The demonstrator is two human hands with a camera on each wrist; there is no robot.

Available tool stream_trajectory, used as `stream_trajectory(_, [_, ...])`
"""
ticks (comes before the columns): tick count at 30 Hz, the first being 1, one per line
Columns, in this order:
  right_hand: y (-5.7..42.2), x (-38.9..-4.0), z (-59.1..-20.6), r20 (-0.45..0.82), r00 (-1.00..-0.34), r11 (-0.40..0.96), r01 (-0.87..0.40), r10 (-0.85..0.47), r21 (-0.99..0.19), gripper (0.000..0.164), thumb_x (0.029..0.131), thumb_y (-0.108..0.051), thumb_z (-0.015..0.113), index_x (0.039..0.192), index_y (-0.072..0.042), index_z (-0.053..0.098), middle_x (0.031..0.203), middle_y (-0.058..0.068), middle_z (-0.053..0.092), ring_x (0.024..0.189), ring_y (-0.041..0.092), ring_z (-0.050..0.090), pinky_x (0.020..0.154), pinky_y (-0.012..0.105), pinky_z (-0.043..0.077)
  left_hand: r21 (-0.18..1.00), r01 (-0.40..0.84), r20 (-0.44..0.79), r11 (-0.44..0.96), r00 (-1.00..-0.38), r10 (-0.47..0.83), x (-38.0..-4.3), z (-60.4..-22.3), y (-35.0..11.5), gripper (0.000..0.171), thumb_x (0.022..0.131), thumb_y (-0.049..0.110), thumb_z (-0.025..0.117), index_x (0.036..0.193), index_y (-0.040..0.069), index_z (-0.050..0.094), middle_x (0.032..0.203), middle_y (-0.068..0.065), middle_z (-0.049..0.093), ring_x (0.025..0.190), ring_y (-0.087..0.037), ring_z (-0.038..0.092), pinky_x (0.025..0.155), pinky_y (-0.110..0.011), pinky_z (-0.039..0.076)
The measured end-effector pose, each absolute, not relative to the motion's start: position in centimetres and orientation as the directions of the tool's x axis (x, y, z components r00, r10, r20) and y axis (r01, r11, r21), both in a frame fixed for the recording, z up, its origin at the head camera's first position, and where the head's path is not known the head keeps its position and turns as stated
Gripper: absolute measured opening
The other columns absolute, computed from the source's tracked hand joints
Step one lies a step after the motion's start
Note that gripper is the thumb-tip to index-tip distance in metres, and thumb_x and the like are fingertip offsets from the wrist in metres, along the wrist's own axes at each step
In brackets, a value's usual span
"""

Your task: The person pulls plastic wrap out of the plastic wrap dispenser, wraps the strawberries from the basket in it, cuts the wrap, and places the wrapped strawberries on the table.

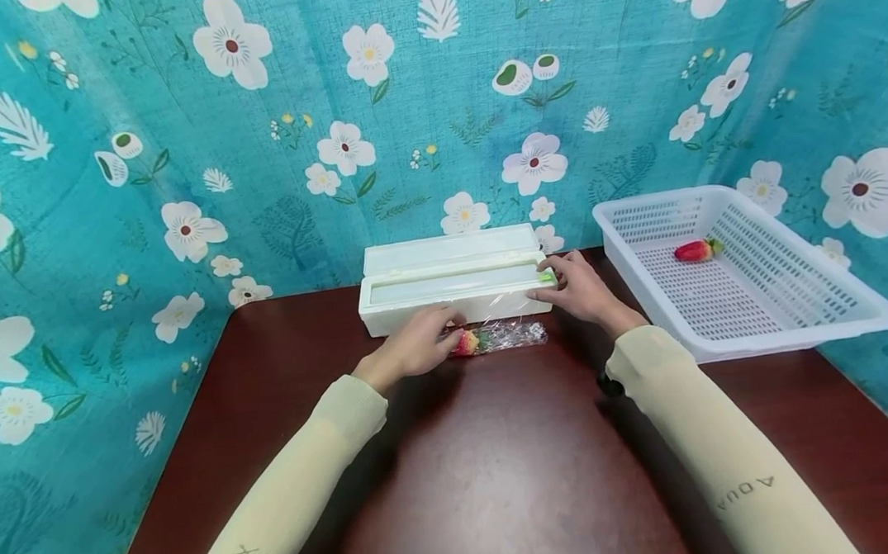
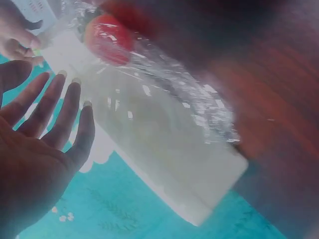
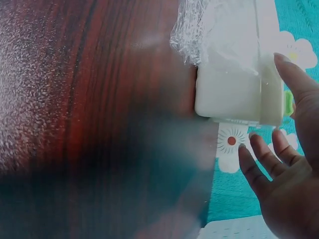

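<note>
A white plastic-wrap dispenser box (image 1: 460,311) stands on the table with its lid (image 1: 450,248) raised. At its right end my right hand (image 1: 580,289) pinches the small green slide cutter (image 1: 546,277) between thumb and index finger; the other fingers are spread beside the box in the right wrist view. Clear plastic wrap (image 1: 513,334) hangs down the box's front and covers a red strawberry (image 2: 108,41). My left hand (image 1: 420,342) is by the strawberry at the box front. In the left wrist view its fingers are extended, and whether they touch the wrap is unclear.
A white perforated basket (image 1: 862,308) stands to the right on the dark wooden table (image 1: 541,454). One more strawberry (image 1: 694,250) lies inside it. A teal flowered cloth (image 1: 422,104) hangs right behind the box.
</note>
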State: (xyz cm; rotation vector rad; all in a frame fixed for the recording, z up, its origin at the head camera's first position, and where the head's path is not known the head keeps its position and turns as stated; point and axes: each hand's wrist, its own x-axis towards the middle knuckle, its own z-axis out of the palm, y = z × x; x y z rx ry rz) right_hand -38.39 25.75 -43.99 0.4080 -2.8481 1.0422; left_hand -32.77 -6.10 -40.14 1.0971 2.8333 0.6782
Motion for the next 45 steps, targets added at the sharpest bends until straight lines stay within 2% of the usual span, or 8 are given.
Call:
stream_trajectory(3, [26.0,-38.7,-44.4,0.180,-0.959,0.709,-0.284,-0.220,-0.646,0.051,0.094,-0.034,0.080,0.130,-0.005,0.060,0.104,0.018,0.051,0.098,0.030,0.044,0.082,0.042,0.039,0.412,0.649,0.131,0.640,-0.737,0.663,-33.4,-39.6,-4.7,0.026,0.105,0.012,0.059,0.125,-0.002,0.069,0.119,-0.014,0.071,0.112,-0.030,0.068,0.102,-0.044,0.054])
stream_trajectory(10, [25.5,-39.1,-45.7,0.288,-0.931,0.677,-0.361,-0.223,-0.642,0.042,0.091,-0.031,0.084,0.118,-0.008,0.060,0.077,0.009,0.047,0.068,0.023,0.044,0.065,0.034,0.037,0.394,0.647,0.095,0.652,-0.735,0.672,-34.4,-38.3,-1.4,0.027,0.107,0.019,0.057,0.127,0.005,0.071,0.123,-0.009,0.072,0.114,-0.028,0.068,0.100,-0.043,0.055])
stream_trajectory(17, [25.9,-39.3,-47.2,0.323,-0.924,0.686,-0.370,-0.204,-0.626,0.038,0.089,-0.028,0.086,0.110,-0.013,0.058,0.076,0.007,0.046,0.068,0.021,0.043,0.064,0.035,0.037,0.357,0.657,0.059,0.664,-0.725,0.687,-35.0,-38.1,0.3,0.026,0.107,0.017,0.055,0.126,0.009,0.072,0.124,-0.005,0.072,0.118,-0.021,0.067,0.104,-0.041,0.054])
stream_trajectory(22, [26.3,-39.6,-47.7,0.342,-0.915,0.689,-0.391,-0.215,-0.611,0.037,0.088,-0.029,0.086,0.107,-0.015,0.058,0.076,0.008,0.046,0.068,0.022,0.043,0.065,0.035,0.037,0.348,0.679,0.080,0.646,-0.708,0.702,-35.6,-37.9,1.5,0.025,0.107,0.015,0.056,0.124,0.007,0.072,0.121,-0.007,0.073,0.118,-0.025,0.068,0.102,-0.041,0.055])
stream_trajectory(30, [26.9,-39.3,-47.9,0.348,-0.910,0.691,-0.402,-0.226,-0.601,0.043,0.090,-0.022,0.085,0.121,-0.013,0.057,0.074,0.008,0.046,0.067,0.020,0.041,0.065,0.033,0.035,0.350,0.709,0.049,0.612,-0.667,0.744,-37.6,-37.5,5.7,0.028,0.108,0.017,0.056,0.129,0.004,0.069,0.125,-0.010,0.071,0.123,-0.029,0.066,0.105,-0.042,0.052])
stream_trajectory(35, [26.8,-39.5,-47.3,0.353,-0.906,0.654,-0.416,-0.234,-0.633,0.050,0.090,-0.021,0.085,0.129,-0.014,0.056,0.074,0.004,0.046,0.067,0.019,0.044,0.066,0.032,0.038,0.346,0.701,0.038,0.624,-0.675,0.737,-38.9,-37.1,7.5,0.030,0.108,0.015,0.053,0.132,0.003,0.068,0.123,-0.010,0.072,0.118,-0.027,0.067,0.101,-0.039,0.054])
stream_trajectory(39, [27.1,-39.9,-47.2,0.360,-0.901,0.643,-0.427,-0.242,-0.636,0.047,0.091,-0.021,0.084,0.132,-0.017,0.060,0.072,0.004,0.047,0.067,0.019,0.045,0.066,0.033,0.038,0.349,0.699,0.042,0.625,-0.678,0.734,-39.6,-36.9,8.2,0.028,0.108,0.013,0.055,0.130,0.002,0.068,0.121,-0.011,0.072,0.118,-0.029,0.067,0.101,-0.040,0.054])
stream_trajectory(45, [27.1,-40.1,-47.4,0.351,-0.903,0.659,-0.423,-0.248,-0.622,0.052,0.092,-0.024,0.082,0.140,-0.013,0.067,0.072,0.003,0.058,0.068,0.017,0.050,0.063,0.030,0.041,0.328,0.691,0.029,0.644,-0.689,0.724,-40.3,-36.9,8.5,0.027,0.106,0.013,0.059,0.128,0.003,0.071,0.121,-0.012,0.073,0.115,-0.027,0.068,0.100,-0.040,0.055])
